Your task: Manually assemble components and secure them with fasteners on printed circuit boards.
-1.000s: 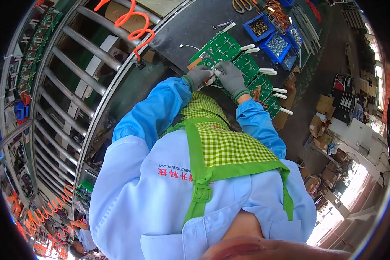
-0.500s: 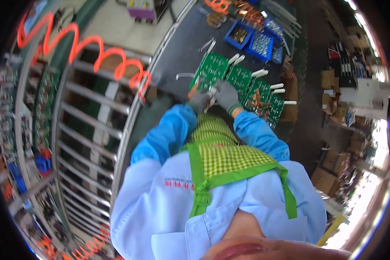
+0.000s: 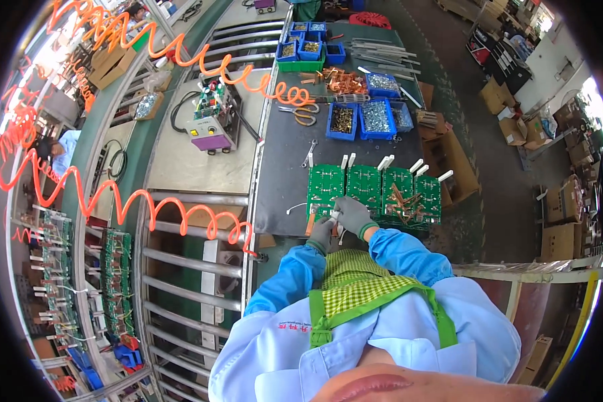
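Note:
Both my hands wear grey gloves and meet at the near edge of a row of green circuit boards (image 3: 364, 184). The fingers of my left hand (image 3: 321, 233) and my right hand (image 3: 354, 216) close around a small white piece (image 3: 336, 216) between them; its kind is too small to tell. A flat copper strip (image 3: 311, 222) stands out beside my left hand. White upright posts (image 3: 385, 162) rise along the far side of the boards. Loose copper strips (image 3: 403, 204) lie on the boards to the right.
Blue bins (image 3: 375, 120) of small metal parts stand beyond the boards. Scissors (image 3: 303, 115) and a wrench (image 3: 309, 153) lie on the dark table (image 3: 278, 181). A roller conveyor (image 3: 194, 268) and coiled orange hose (image 3: 154, 214) are at left, a cardboard box (image 3: 449, 164) at right.
The view has swung upward and turned, so more of the far table shows and the boards appear lower. My hands remain close together at the boards' near edge, both still closed.

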Demonstrator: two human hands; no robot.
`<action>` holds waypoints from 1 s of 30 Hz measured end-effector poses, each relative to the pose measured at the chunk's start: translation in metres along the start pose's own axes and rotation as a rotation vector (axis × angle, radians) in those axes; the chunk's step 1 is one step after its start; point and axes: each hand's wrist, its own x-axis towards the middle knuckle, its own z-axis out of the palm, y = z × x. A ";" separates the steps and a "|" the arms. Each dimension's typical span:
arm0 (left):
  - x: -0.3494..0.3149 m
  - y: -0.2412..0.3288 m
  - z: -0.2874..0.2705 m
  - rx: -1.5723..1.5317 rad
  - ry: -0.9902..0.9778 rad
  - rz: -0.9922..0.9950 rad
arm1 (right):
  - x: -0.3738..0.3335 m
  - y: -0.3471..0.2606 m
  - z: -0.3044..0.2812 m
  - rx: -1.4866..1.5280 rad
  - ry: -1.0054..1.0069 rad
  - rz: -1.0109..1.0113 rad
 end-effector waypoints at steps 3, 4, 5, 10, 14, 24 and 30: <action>-0.006 -0.002 0.003 -0.088 0.007 -0.021 | -0.002 -0.008 0.000 -0.061 -0.043 0.055; -0.010 -0.003 0.003 -0.133 0.005 -0.015 | 0.000 -0.008 0.003 -0.059 -0.042 0.059; 0.004 -0.011 -0.010 -0.066 -0.008 0.034 | 0.003 -0.006 0.008 -0.054 0.019 0.038; 0.003 -0.010 -0.005 -0.045 0.067 0.021 | -0.001 -0.007 0.007 -0.098 0.047 0.059; 0.004 -0.001 -0.008 -0.121 -0.038 -0.040 | 0.003 -0.009 0.002 -0.013 -0.058 0.160; -0.003 0.004 0.002 -0.131 0.003 -0.062 | -0.009 0.001 0.002 0.020 0.073 -0.139; -0.006 0.008 0.003 -0.120 -0.059 -0.111 | -0.004 0.005 0.003 0.049 0.082 -0.124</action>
